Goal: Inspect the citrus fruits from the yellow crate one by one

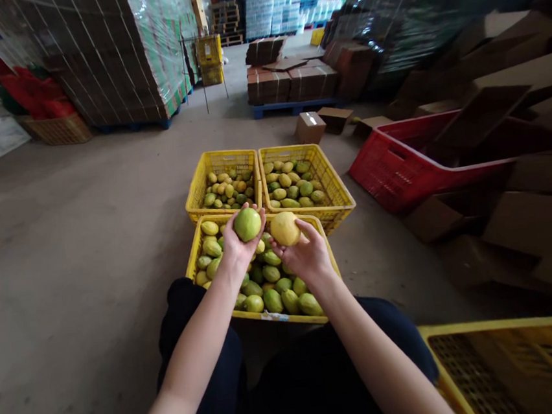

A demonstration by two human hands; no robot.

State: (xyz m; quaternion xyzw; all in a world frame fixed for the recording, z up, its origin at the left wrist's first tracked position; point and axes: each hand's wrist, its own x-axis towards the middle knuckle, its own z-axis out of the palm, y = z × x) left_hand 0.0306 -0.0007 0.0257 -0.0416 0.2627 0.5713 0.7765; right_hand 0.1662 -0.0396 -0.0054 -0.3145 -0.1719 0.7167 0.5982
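Observation:
My left hand [238, 243] holds a green fruit [247, 224], its fingers curled under and around it. Just to the right, my right hand [309, 250] grips a pale yellow fruit [285, 229] between thumb and fingers. Both hands are above the near yellow crate [287, 318], which is full of green and yellowish fruits [273, 301]. Behind it stand two more yellow crates side by side. The far left crate [196, 182] holds smaller yellow and green fruits [229, 190]; the far right crate [335, 185] holds larger ones [305, 188].
A yellow crate [492, 325] is at the lower right. A red crate [394, 169] with cardboard stands at right, beside piled boxes [541, 220]. Ahead are a small box [310, 127] and a blue pallet [279, 110] of flattened cartons. Wrapped stacks [95, 55] stand at the back left.

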